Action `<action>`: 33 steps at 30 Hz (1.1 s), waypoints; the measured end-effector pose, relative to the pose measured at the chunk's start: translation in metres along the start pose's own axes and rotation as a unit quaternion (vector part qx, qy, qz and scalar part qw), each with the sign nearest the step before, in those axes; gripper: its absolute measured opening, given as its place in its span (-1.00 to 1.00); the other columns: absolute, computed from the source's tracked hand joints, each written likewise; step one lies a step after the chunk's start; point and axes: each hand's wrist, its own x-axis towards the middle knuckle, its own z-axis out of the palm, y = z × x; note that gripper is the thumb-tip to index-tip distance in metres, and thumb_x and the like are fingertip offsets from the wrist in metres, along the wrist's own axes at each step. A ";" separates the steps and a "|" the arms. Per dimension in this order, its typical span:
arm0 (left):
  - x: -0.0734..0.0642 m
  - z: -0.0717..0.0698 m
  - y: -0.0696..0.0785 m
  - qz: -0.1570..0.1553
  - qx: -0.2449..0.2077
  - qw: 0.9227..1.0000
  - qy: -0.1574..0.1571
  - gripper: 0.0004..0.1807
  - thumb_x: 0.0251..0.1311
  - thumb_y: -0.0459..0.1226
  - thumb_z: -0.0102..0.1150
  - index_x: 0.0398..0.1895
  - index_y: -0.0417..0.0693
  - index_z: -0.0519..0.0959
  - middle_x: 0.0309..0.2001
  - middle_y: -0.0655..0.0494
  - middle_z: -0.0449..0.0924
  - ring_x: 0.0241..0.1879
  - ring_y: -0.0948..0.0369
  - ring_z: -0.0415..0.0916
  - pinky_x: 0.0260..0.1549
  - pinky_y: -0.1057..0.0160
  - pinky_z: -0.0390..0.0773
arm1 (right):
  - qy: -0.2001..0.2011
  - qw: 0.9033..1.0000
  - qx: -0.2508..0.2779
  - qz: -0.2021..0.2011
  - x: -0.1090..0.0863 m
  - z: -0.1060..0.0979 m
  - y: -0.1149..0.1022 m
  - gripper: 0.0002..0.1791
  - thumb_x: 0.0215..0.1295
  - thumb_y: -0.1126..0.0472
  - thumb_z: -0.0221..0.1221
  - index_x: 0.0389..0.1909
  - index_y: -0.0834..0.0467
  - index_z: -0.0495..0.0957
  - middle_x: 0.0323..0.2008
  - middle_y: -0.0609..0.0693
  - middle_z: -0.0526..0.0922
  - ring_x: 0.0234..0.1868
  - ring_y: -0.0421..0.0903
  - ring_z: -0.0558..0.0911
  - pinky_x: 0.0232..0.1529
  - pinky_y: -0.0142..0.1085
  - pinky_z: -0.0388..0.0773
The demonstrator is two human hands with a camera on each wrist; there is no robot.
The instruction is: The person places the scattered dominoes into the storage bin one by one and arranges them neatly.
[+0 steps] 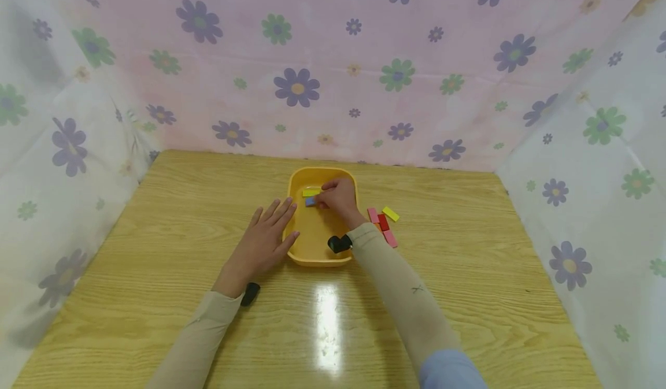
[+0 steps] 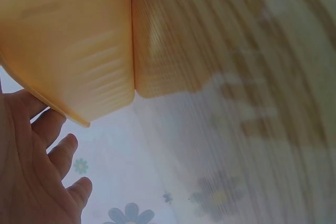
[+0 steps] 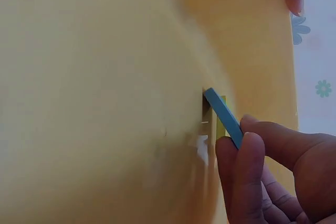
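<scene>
My right hand [image 1: 338, 198] reaches into a yellow plastic tray [image 1: 312, 260] and pinches a small flat blue block [image 3: 224, 115] between thumb and fingers. In the right wrist view the blue block is tilted, its far end close over the tray's floor. Just behind it lies a yellow block [image 1: 310, 193] in the tray. My left hand [image 1: 265, 239] lies with its fingers spread at the tray's left rim. Seen in the left wrist view, its fingertips [image 2: 63, 153] are right at the rim, with the tray's outer wall beside them.
To the right of the tray, several loose blocks lie on the wooden table [image 1: 208, 192]: a yellow block [image 1: 391, 214], a red block [image 1: 383, 222] and pink blocks, partly hidden by the right forearm. A flowered curtain [image 1: 333, 111] surrounds the table at the back and sides.
</scene>
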 end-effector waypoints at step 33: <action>-0.001 0.002 -0.001 0.002 -0.015 1.000 0.006 -0.28 0.56 0.05 -0.11 0.63 -0.07 0.08 0.63 0.03 -0.03 0.62 -0.05 -0.11 0.52 -0.26 -0.13 | 0.023 0.995 -0.094 0.035 0.007 0.008 -0.004 -0.73 0.02 0.36 0.54 -0.31 0.40 0.69 -0.46 0.21 0.74 -0.68 -0.17 0.65 -0.56 -0.42 0.62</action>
